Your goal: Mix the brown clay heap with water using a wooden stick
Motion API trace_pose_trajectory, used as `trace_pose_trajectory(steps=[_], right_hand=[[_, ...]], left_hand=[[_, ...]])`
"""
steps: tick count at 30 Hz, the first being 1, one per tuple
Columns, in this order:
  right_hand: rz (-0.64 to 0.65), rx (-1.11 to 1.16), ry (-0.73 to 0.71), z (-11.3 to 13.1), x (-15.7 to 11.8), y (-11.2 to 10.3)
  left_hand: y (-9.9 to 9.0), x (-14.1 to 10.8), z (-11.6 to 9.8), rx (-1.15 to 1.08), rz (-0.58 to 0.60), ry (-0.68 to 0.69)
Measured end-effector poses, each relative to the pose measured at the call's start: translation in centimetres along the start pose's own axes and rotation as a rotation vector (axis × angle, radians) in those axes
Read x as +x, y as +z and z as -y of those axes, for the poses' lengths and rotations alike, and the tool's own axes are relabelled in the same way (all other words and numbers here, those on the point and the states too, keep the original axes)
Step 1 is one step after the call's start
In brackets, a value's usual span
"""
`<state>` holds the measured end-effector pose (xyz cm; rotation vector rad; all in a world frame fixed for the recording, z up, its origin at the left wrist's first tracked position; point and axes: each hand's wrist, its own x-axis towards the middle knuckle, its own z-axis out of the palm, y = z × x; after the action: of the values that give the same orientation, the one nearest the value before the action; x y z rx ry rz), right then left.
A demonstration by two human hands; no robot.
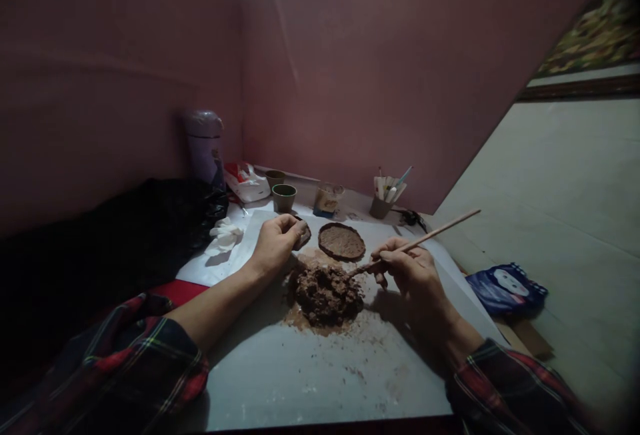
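A heap of lumpy, wet brown clay-like material (329, 295) sits on the white table in front of me. My right hand (413, 271) is closed around a thin wooden stick (440, 229), whose lower end is smeared brown and touches the heap's right edge. Left of and behind the heap, my left hand (277, 241) is closed, its thumb and fingers pinching the rim of a small brown round piece (303, 237), partly hidden by the fingers. Between the two hands lies a flat brown disc (342, 241) with a raised rim.
Along the back stand a small pot (284, 199), a clear cup (327, 200) and a holder of pens (384, 201). At left are a crumpled white tissue (223, 235), a purple bottle (205, 148) and black plastic (125, 228). A blue packet (507, 289) lies beyond the right edge.
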<state>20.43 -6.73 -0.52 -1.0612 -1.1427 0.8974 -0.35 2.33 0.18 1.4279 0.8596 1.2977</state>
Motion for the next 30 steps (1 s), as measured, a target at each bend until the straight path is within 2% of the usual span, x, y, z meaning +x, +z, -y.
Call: trace_pose_trajectory(steps=[6,13,15,20,22,30], right_hand=[[0.131,-0.108,0.050,0.6,-0.5,0.5],[-0.003,0.000,-0.073,0.8,-0.3,-0.1],[0.001,-0.001,-0.082,0.7,-0.2,0.0],[0.142,-0.095,0.048,0.2,-0.2,0.3],[0.150,-0.109,0.061,0.1,-0.2,0.1],[-0.084,0.005,-0.132,1.0,-0.5,-0.3]], left_hand=[[0.1,0.0,-0.1,0.013,0.000,-0.003],[-0.1,0.1,0.3,-0.004,0.004,0.003],[-0.1,0.1,0.4,-0.014,0.012,0.005],[-0.1,0.0,0.2,0.012,0.021,0.017],[-0.1,0.0,0.1,0.022,0.019,0.013],[-0.1,0.0,0.3,0.019,0.034,0.023]])
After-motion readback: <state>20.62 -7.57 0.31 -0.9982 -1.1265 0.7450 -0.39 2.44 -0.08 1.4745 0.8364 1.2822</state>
